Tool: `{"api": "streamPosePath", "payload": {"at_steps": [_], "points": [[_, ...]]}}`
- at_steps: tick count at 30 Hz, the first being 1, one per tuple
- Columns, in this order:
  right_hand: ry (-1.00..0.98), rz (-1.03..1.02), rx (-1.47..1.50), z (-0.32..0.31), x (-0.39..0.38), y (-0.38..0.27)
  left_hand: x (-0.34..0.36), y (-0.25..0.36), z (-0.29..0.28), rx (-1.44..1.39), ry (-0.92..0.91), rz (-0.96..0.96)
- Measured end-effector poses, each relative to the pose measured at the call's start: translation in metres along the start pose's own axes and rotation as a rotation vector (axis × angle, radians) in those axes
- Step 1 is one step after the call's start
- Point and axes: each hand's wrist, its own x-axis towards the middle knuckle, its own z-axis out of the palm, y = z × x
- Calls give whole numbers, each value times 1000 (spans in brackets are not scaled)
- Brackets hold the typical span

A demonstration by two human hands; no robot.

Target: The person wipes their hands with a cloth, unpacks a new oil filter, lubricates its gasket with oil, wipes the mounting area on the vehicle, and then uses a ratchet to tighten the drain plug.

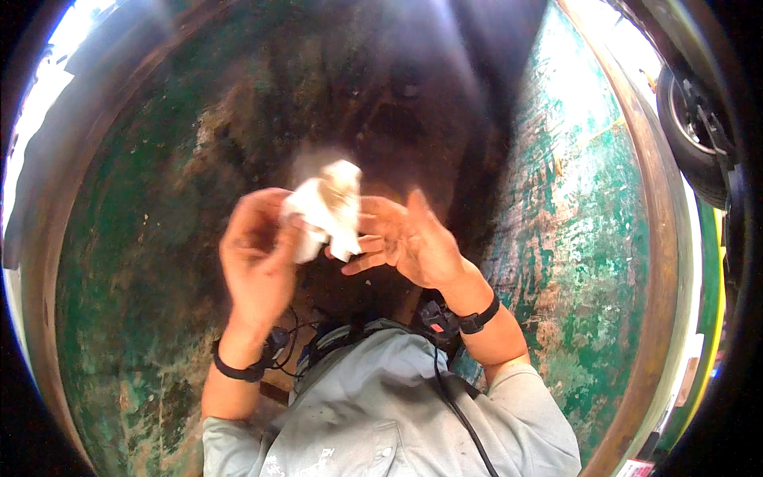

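Note:
A crumpled white cloth or paper wipe (324, 208) with brownish stains is pinched between the thumb and fingers of my left hand (258, 250), in front of my chest. My right hand (417, 242) faces it from the right, palm turned inward and fingers spread. Its fingertips reach behind or against the wipe's right edge; whether they touch is unclear. Both hands and the wipe are slightly blurred. Dark smudges mark the right palm.
Worn green paint with scraped patches covers the surface (572, 318) around me, crossed by a dark shadow. A black tyre (691, 135) stands at the far right, beyond a brown curved edge (664, 262). Strapped devices with a cable (457, 405) run along my wrists and shirt.

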Motion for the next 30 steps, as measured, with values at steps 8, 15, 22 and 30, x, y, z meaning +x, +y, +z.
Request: {"api": "streamPosePath", "payload": {"at_steps": [8,15,22,30], "points": [[-111,-121,8,13,-9,-19,-1,6,-23,52,91,72],[-161,-237,-353,24,-7,-16,-6,10,7,379,-360,352],[-179,-206,-462,18,0,-20,-11,5,20,61,-538,-213],[-175,-208,-806,4,2,-23,-5,-25,10,-152,-634,-355]]}}
